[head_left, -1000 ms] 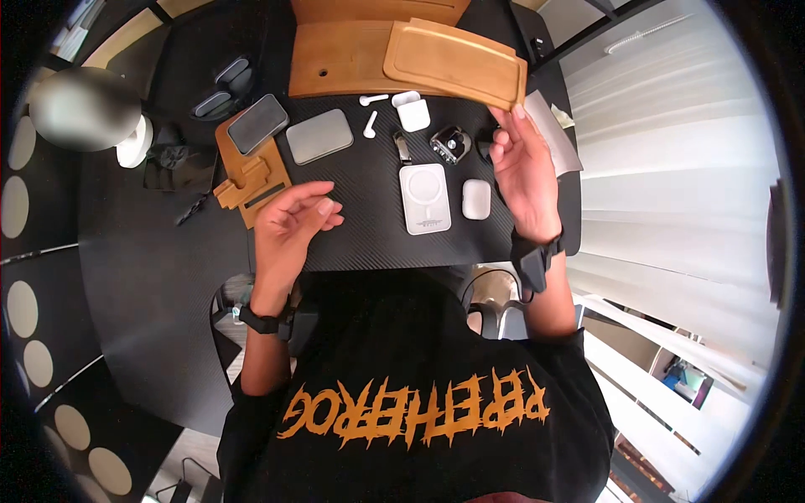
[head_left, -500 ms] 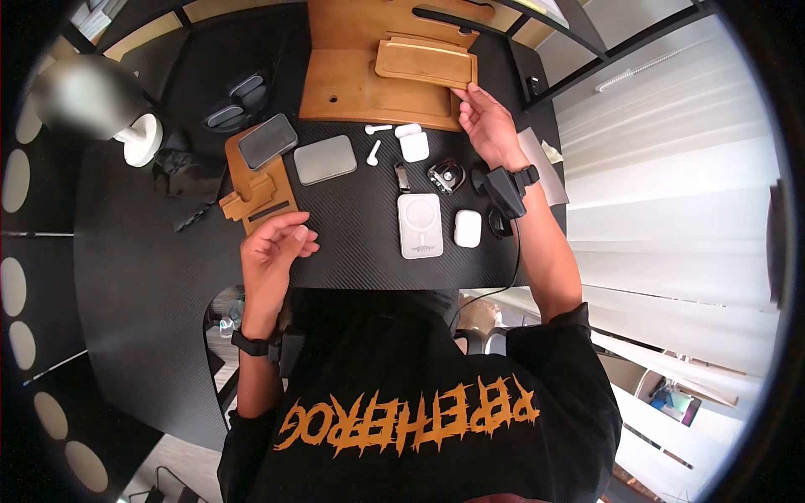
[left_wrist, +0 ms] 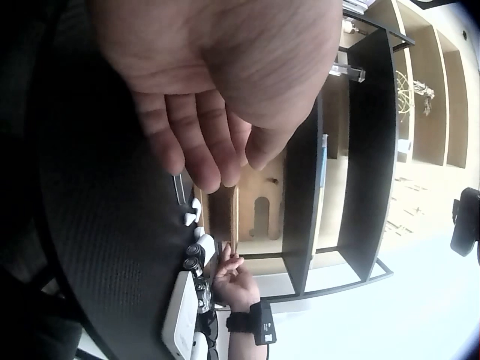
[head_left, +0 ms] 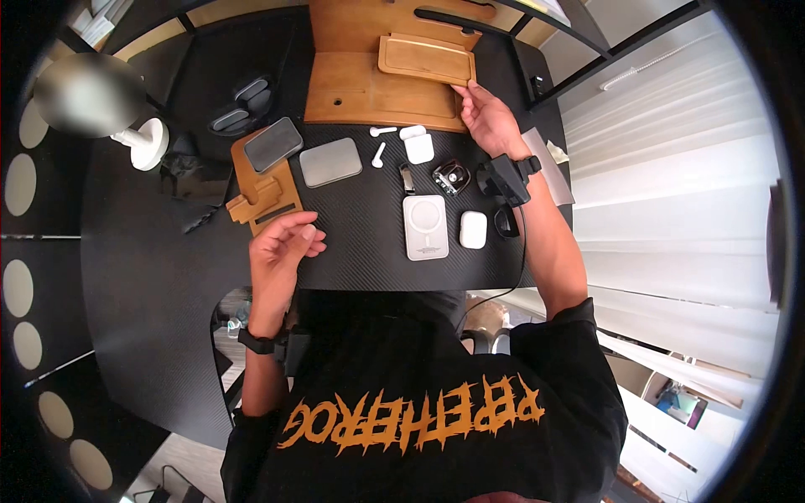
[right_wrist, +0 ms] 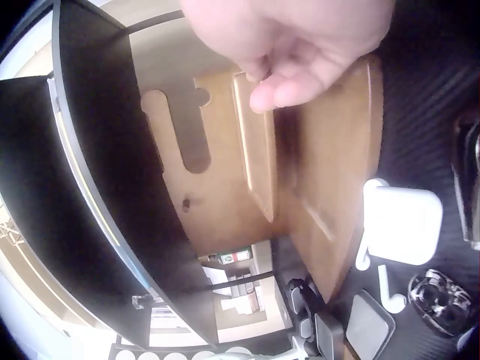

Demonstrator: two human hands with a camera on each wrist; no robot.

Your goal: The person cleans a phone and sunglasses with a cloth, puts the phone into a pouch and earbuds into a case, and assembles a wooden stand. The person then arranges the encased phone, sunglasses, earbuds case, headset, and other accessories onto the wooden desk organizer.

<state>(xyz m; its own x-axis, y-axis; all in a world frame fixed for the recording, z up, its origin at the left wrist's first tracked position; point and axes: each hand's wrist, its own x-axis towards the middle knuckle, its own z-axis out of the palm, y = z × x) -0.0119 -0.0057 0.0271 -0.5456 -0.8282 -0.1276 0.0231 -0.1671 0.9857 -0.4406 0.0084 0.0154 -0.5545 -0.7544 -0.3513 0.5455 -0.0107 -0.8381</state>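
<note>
The wooden tray (head_left: pixel 426 57) has moved inward: a second ago it jutted out toward the right side of the head view, and it now sits at upper centre, above the flat base (head_left: pixel 356 96) of the wooden stand and close to its upright panel (head_left: pixel 360 29). Since half a second ago it has hardly shifted. The right hand (head_left: pixel 495 126) pinches the tray by its near right corner, fingertips and thumb at the edge. The right wrist view shows the tray standing out from the panel like a ledge; whether the two touch, I cannot tell. That makes this look like careful placing or lining up rather than carrying, with the fit against the panel the thing that matters, and a one-corner grip could let the far end sag. The left hand (head_left: pixel 281 247) is at lower left of centre, near the small slotted wooden piece (head_left: pixel 289 201), its fingers loosely bent and holding nothing. The white case (head_left: pixel 419 149) and the white power bank (head_left: pixel 426 226) lie untouched on the black surface (head_left: pixel 360 264).
</note>
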